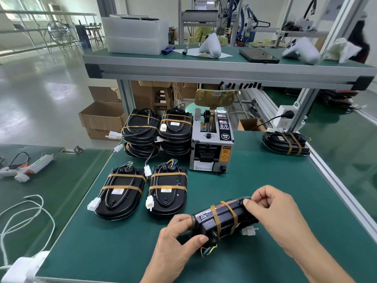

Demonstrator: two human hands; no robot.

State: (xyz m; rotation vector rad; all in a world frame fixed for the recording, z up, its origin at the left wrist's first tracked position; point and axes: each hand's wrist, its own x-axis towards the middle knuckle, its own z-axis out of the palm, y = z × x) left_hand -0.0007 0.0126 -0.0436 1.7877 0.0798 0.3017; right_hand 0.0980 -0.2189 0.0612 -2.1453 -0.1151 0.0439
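Hands at lower centre of the frame, over the green bench mat (265, 193). A black plastic oval housing bound with two tan rubber bands (222, 219) is held up off the mat, tilted on its edge. Its near end is gripped by the left hand (179, 240), thumb and fingers curled round it; coloured wires hang just below the thumb. Its far end is pinched by the right hand (271, 213), fingertips curled on the top edge. Two more banded black housings (142, 193) are laid flat side by side at centre left. Stacks of the same housings (157, 131) are set behind them, touching a grey tape dispenser machine (212, 148). One more housing (285, 142) is seen at the right edge.
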